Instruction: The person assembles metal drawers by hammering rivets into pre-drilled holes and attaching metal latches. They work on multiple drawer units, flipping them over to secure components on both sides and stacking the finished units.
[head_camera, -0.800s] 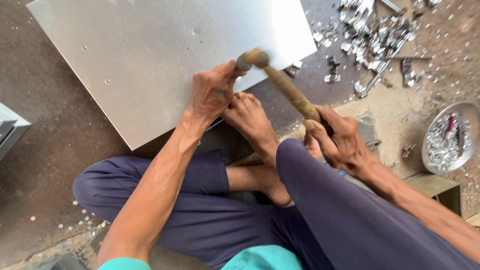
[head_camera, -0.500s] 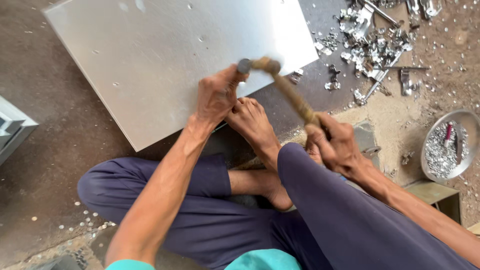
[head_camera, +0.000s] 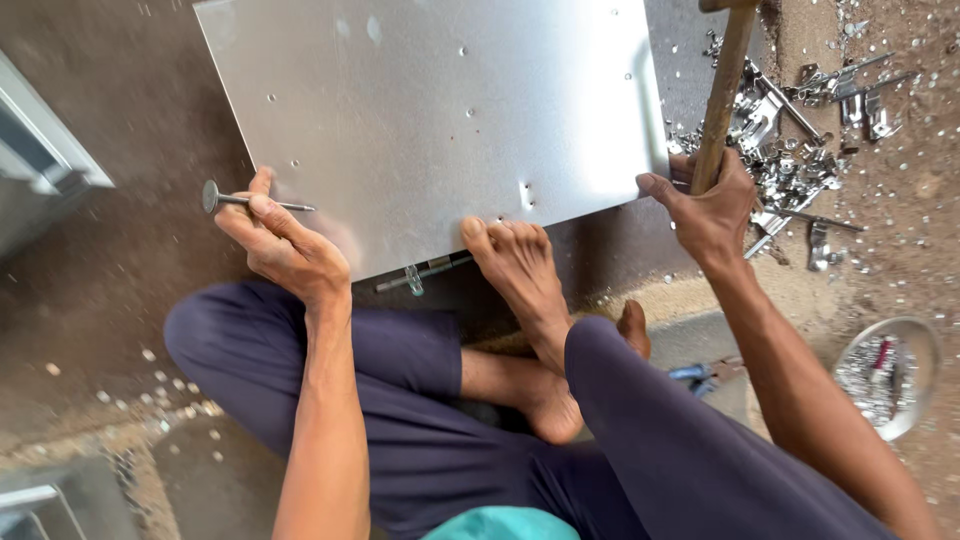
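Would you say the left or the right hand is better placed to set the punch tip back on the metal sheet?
Left, probably. The left hand already pinches the punch over the sheet edge; the right hand is full, gripping the hammer handle.

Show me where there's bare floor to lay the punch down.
Bare floor lies left of the metal sheet, beyond the left hand holding the punch. It is crowded right of the sheet: metal scraps around the right hand and hammer handle.
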